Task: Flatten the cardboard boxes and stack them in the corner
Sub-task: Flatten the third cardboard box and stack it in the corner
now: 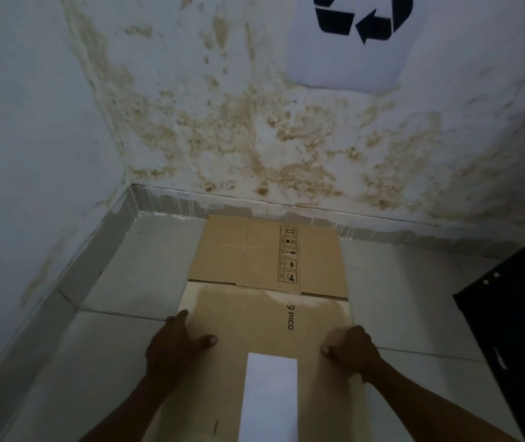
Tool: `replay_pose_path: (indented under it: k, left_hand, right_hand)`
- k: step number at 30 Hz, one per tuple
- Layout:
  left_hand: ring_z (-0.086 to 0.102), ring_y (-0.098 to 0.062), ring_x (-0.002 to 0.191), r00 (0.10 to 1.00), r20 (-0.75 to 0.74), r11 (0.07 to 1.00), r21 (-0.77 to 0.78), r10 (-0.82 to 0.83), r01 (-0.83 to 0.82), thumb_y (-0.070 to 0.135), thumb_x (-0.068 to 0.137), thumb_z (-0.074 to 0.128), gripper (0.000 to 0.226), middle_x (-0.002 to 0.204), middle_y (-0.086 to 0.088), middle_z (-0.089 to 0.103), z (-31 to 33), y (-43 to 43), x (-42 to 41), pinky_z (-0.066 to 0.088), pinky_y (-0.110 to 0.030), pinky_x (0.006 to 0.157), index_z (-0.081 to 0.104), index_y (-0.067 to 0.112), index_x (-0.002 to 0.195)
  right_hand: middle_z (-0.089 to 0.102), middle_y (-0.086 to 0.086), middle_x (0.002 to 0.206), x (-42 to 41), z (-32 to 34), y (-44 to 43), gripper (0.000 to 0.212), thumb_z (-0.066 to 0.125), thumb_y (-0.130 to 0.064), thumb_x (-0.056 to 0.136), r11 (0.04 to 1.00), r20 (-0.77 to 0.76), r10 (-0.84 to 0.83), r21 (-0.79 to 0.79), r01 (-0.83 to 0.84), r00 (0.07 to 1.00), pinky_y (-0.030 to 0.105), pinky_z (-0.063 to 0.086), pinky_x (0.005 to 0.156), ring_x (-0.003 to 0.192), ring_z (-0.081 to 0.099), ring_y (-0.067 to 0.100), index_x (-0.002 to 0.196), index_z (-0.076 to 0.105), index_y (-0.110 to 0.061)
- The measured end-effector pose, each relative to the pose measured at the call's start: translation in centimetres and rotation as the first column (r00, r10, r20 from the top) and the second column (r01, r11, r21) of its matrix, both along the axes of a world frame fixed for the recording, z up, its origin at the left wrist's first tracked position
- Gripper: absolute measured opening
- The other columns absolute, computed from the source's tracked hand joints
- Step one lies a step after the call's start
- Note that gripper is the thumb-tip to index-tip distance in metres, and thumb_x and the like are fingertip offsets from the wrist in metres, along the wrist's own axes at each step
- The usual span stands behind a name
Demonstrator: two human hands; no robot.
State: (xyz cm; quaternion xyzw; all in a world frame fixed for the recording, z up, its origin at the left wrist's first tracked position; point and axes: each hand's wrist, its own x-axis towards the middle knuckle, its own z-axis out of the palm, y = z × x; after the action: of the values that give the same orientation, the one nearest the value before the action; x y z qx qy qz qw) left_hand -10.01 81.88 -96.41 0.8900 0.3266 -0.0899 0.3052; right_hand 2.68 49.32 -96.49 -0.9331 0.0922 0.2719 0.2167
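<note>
Left hand (175, 342) and right hand (352, 350) each clamped on a side edge of the flattened PICO carton (254, 327), thumbs on top. Already flat on the floor tiles (127, 266) against the skirting: one flattened box (267, 253). Best slid forward level, edges squared over the lower one, then pressed down.

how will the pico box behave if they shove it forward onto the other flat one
The PICO box looks flattened, so it will likely slide rather than tip or roll. It probably feels light for its size, since it is thin cardboard. Its creases suggest it may bend if pushed unevenly, so having the left hand and right hand on opposite edges should help. The far box lies flat, so it should ride over it.
</note>
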Motion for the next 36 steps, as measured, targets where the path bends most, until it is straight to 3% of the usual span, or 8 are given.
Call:
replay_pose_path:
  k: [14,20,22,26,28,30,33,36]
  left_hand:
    - [0.051,-0.034,0.127,0.999,0.022,0.999,-0.032,0.042,-0.041,0.046,0.081,0.077,0.089,0.143,-0.014,0.047,-1.0,-0.9,1.3,0.045,-0.046,0.099,0.033,0.009,0.149]
    - [0.023,-0.040,0.147,0.969,-0.115,0.956,0.178,-0.217,0.235,0.046,0.094,0.060,0.081,0.161,-0.022,0.017,0.0,-1.1,2.1,0.029,-0.055,0.115,0.020,0.010,0.154]
    - [0.019,-0.044,0.149,0.914,-0.128,0.877,0.259,-0.384,0.405,0.041,0.098,0.045,0.066,0.164,-0.023,0.012,0.6,-2.2,1.5,0.024,-0.061,0.116,0.026,0.014,0.155]
    - [0.054,-0.049,0.125,0.680,-0.099,0.619,0.335,-0.727,0.710,0.054,0.078,0.056,0.064,0.145,-0.027,0.048,0.5,-5.1,-0.4,0.047,-0.075,0.086,0.064,0.017,0.129]
    - [0.006,-0.036,0.150,0.602,-0.056,0.570,0.264,-0.796,0.778,0.075,0.081,0.046,0.088,0.163,-0.010,0.002,0.3,-6.5,-1.4,0.012,-0.077,0.110,0.032,0.028,0.154]
    - [-0.029,-0.023,0.143,0.441,-0.188,0.440,0.045,-0.878,0.897,0.083,0.072,0.058,0.119,0.156,0.006,-0.030,0.7,-7.2,-2.1,-0.016,-0.072,0.109,-0.006,0.031,0.158]
    - [-0.041,-0.031,0.136,0.258,-0.293,0.251,0.060,-0.921,0.966,0.079,0.060,0.074,0.144,0.154,0.004,-0.041,0.5,-7.9,-3.0,-0.021,-0.079,0.098,-0.033,0.032,0.146]
    - [-0.038,-0.038,0.137,0.253,-0.349,0.201,0.179,-0.902,0.963,0.071,0.062,0.079,0.148,0.156,-0.003,-0.041,-0.6,-8.0,-3.8,-0.012,-0.085,0.097,-0.032,0.027,0.150]
  right_hand:
    - [0.048,0.017,0.131,-0.7,-0.9,0.0,0.069,0.074,-0.036,0.081,0.999,0.081,0.005,-0.045,-0.001,0.997,0.043,0.048,0.094,0.116,0.055,0.032,0.129,0.037,-0.003]
    - [0.024,0.021,0.148,-3.1,0.2,2.2,0.077,0.052,-0.043,0.094,0.977,0.147,0.119,-0.192,-0.090,0.982,0.056,0.044,0.098,0.128,0.041,0.040,0.146,0.005,-0.012]
    - [0.007,0.021,0.155,-4.6,1.0,3.4,0.081,0.046,-0.054,0.092,0.946,0.157,0.258,-0.240,-0.216,0.953,0.065,0.034,0.103,0.138,0.023,0.046,0.148,0.001,-0.018]
    - [-0.030,0.010,0.156,-8.8,2.7,5.3,0.134,0.059,-0.084,0.059,0.852,-0.101,0.512,-0.068,-0.519,0.853,0.069,0.005,0.109,0.144,-0.016,0.043,0.150,-0.020,-0.027]
    - [-0.032,0.011,0.154,-11.3,2.6,5.5,0.141,0.060,-0.085,0.052,0.760,-0.179,0.621,-0.097,-0.642,0.763,0.071,0.002,0.108,0.143,-0.019,0.043,0.147,-0.028,-0.028]
    - [-0.032,0.012,0.155,-13.6,2.1,5.3,0.128,0.061,-0.077,0.069,0.646,-0.200,0.715,-0.177,-0.743,0.670,0.072,0.005,0.108,0.142,-0.020,0.045,0.143,-0.032,-0.030]
    - [-0.040,0.010,0.148,-15.3,1.5,4.7,0.120,0.064,-0.063,0.079,0.613,-0.189,0.739,-0.211,-0.761,0.647,0.072,0.009,0.108,0.141,-0.021,0.047,0.146,-0.030,-0.029]
    - [-0.037,0.012,0.151,-15.8,1.0,4.5,0.122,0.065,-0.063,0.078,0.599,-0.151,0.751,-0.254,-0.759,0.643,0.072,0.011,0.108,0.140,-0.020,0.050,0.146,-0.029,-0.025]
